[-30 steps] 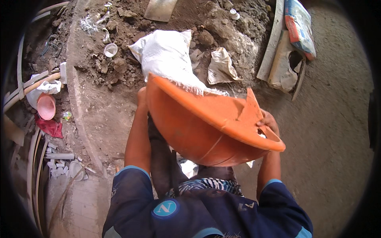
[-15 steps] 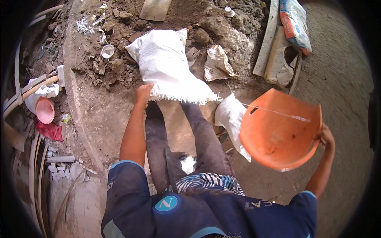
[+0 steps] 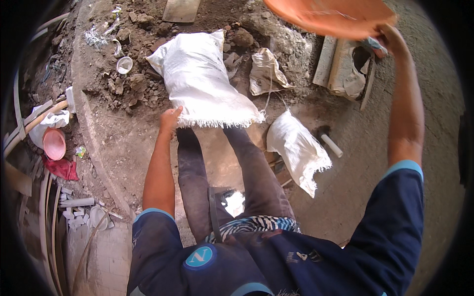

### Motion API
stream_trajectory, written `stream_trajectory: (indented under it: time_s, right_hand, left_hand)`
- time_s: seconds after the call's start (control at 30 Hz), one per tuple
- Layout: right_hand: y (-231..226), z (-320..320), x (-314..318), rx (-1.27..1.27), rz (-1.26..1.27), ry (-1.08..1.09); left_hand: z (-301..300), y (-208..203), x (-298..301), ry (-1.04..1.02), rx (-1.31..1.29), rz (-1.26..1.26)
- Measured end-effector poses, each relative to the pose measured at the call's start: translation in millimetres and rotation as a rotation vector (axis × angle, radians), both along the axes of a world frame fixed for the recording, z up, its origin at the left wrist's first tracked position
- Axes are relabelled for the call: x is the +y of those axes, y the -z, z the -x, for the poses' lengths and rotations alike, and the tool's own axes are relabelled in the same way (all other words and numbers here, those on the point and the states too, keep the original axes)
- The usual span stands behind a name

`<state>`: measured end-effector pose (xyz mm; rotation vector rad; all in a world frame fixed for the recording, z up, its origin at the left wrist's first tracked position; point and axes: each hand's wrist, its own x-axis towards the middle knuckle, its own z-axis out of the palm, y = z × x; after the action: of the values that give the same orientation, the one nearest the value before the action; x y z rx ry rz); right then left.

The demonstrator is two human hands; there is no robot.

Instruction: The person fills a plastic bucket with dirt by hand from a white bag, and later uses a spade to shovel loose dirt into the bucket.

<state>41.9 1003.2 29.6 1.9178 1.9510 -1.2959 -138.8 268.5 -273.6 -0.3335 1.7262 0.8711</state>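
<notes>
A white woven sack (image 3: pixel 202 81) lies in front of my legs, its frayed edge toward me. My left hand (image 3: pixel 170 119) is closed on the near left corner of that edge. Up at the far right, my right hand (image 3: pixel 391 39) grips the rim of a large orange plastic scoop pan (image 3: pixel 335 17), raised with my arm stretched out. The top of the pan runs out of the picture, so its inside is only partly visible. A second white sack (image 3: pixel 294 143) stands right of my legs, with a frayed bottom end and a string at its top.
Loose soil and rubble (image 3: pixel 140 81) spread beyond the sack, with a white plastic cup (image 3: pixel 124 65) among them. A crumpled, dirty sack (image 3: pixel 269 71) lies to its right, near boards (image 3: pixel 340 66). At left are a pinkish bowl (image 3: pixel 54 144), a red cloth (image 3: pixel 61 168) and wooden poles (image 3: pixel 37 121).
My right hand has swung the orange scoop pan up and away from me, uncovering the second sack and a white tube. My left hand keeps hold of the sack's edge.
</notes>
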Motion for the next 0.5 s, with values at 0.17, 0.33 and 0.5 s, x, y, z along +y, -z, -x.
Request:
stream_trajectory:
  time_s: [0.17,0.33,0.5]
  right_hand:
    - [79,49,-178,-0.115,0.160,-0.150]
    - [218,-16,-350,-0.298,0.720,-0.149]
    - [273,-22,-482,-0.022,0.943,-0.017]
  left_hand:
    - [0,-10,-7,-0.048,-0.017,0.026]
    - [2,-7,-7,-0.108,-0.037,0.025]
    - [0,-10,-11,-0.339,-0.077,-0.016]
